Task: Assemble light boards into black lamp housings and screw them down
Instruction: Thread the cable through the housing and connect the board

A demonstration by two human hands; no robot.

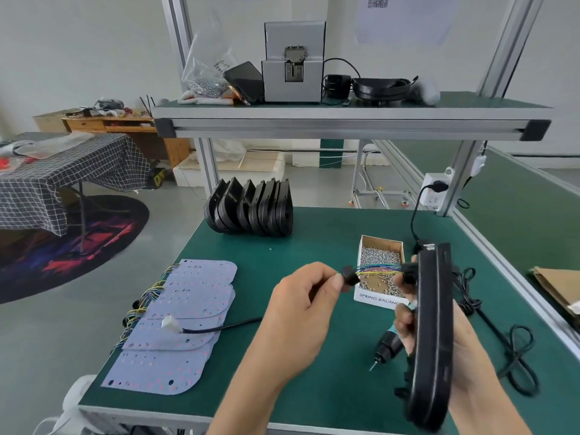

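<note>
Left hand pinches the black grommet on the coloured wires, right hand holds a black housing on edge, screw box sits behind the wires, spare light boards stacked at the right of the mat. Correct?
One error: the spare light boards lie stacked at the left of the mat, not the right, per the head view. The rest holds: left hand pinches the grommet on the coloured wires, right hand holds the housing on edge, screw box behind the wires.
</note>
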